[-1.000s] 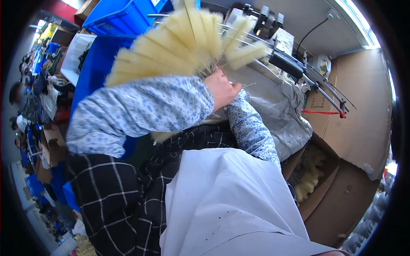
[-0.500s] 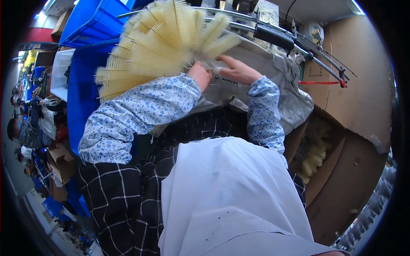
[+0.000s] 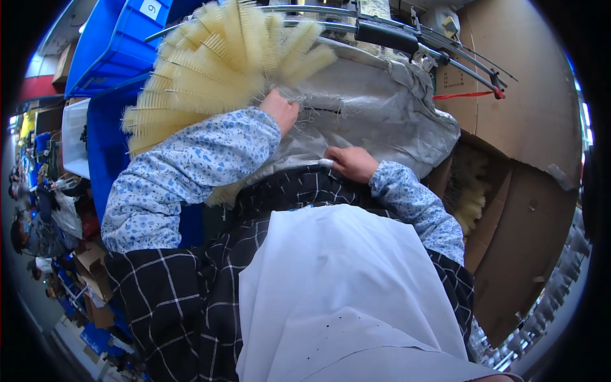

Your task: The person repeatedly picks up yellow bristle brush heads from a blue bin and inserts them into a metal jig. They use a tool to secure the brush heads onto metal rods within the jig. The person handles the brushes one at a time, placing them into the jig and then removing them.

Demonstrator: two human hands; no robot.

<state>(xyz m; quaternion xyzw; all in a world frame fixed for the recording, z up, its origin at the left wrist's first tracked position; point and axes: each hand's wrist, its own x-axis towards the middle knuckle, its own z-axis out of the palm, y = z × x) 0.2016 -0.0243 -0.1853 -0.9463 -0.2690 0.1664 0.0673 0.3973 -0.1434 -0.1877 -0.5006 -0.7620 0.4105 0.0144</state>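
A fan of pale yellow bristle brushes (image 3: 210, 70) on twisted wire spreads out at the upper left. Their wire ends run together at my left hand (image 3: 280, 111), which is closed around them; part of the grip is hidden. Small wire loops (image 3: 305, 121) stick out just right of its fingers. My right hand (image 3: 353, 163) is lower and nearer my body, its fingers curled on the near edge of a grey plastic sheet (image 3: 394, 108). Loose bristles and thin wires lie on that sheet.
Metal rods with a black sleeve (image 3: 387, 38) cross beyond the sheet, with a red tie (image 3: 468, 95) near their right end. Blue bins (image 3: 105, 57) stand at the left. At the right, a cardboard box (image 3: 522, 235) holds more yellow brushes (image 3: 471, 197).
My right hand has left the spot beside my left hand and come down to the sheet's near edge. My view has shifted slightly; my left hand stays at the brushes' wire ends.
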